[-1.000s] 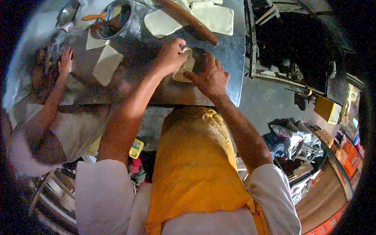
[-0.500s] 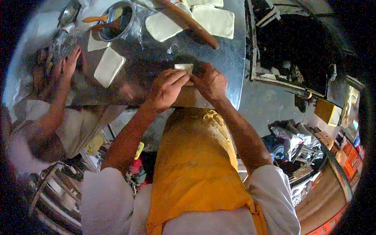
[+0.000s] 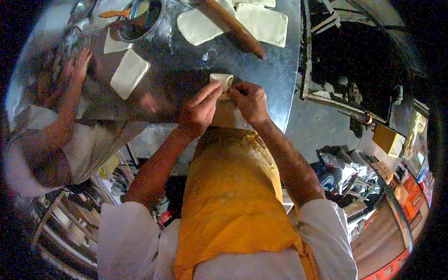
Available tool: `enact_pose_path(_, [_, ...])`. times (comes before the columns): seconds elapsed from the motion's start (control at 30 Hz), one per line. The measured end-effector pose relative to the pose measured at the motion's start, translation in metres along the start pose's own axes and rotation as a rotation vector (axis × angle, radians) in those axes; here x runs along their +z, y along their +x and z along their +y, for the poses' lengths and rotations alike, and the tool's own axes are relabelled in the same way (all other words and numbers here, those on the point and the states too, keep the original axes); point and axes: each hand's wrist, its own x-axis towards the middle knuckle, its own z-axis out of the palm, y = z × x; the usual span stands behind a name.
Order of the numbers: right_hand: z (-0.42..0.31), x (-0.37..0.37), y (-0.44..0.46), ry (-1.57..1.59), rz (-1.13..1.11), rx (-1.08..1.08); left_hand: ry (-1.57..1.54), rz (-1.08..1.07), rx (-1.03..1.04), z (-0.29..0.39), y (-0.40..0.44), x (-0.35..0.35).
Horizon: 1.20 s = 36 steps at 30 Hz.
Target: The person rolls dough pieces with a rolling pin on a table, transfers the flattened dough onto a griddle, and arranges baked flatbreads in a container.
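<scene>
A small folded piece of dough [image 3: 221, 80], pale and with a curled right edge, lies near the front of the metal table. My left hand [image 3: 202, 106] has its fingers together against the dough's left and lower side. At the dough's right edge, my right hand [image 3: 250, 100] is closed in a pinch, thumb and fingertips on it. Part of the dough's near side is hidden by my fingers. Beyond my hands rests a wooden rolling pin [image 3: 233, 29] across flat dough sheets [image 3: 263, 24]. Another dough sheet [image 3: 130, 74] lies to the left.
A bowl [image 3: 161, 24] holding brushes, one with an orange wooden handle [image 3: 115, 14], stands at the back left. Left of me, a co-worker's hand [image 3: 82, 63] is over the metal table [image 3: 182, 65]. A bin of silvery bags [image 3: 343, 170] sits low on the right.
My hands have drawn slightly apart, and more of the folded dough shows between them. Its right edge now looks curled up. The whole view has shifted a little.
</scene>
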Motion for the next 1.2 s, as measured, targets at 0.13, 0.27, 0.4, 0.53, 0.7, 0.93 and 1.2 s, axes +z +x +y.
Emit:
enact_pose_path(0.13, [0.003,0.005,0.010,-0.102,0.015,0.013,0.108,-0.074,0.034,-0.007,-0.008,0.008])
enact_pose_path(0.27, [0.015,-0.005,0.023,-0.206,-0.014,-0.067,0.332,-0.089,0.129,0.007,0.005,0.009])
enact_pose_path(0.4, [0.024,-0.035,0.027,0.052,-0.103,-0.069,0.346,-0.087,0.146,0.007,0.005,0.022])
enact_pose_path(0.53, [0.022,-0.028,0.034,-0.187,-0.007,-0.112,0.319,-0.066,0.215,0.003,0.004,0.032])
enact_pose_path(0.7, [0.011,-0.035,0.035,-0.340,-0.077,-0.025,0.346,-0.265,0.144,0.017,0.002,0.025])
enact_pose_path(0.93, [-0.006,-0.068,0.054,-0.710,0.303,-0.523,-0.538,0.430,-0.686,0.000,0.007,0.034])
enact_pose_path(1.2, [-0.024,-0.069,0.084,-0.614,0.070,-0.450,0.408,0.232,-0.354,0.012,0.013,0.044])
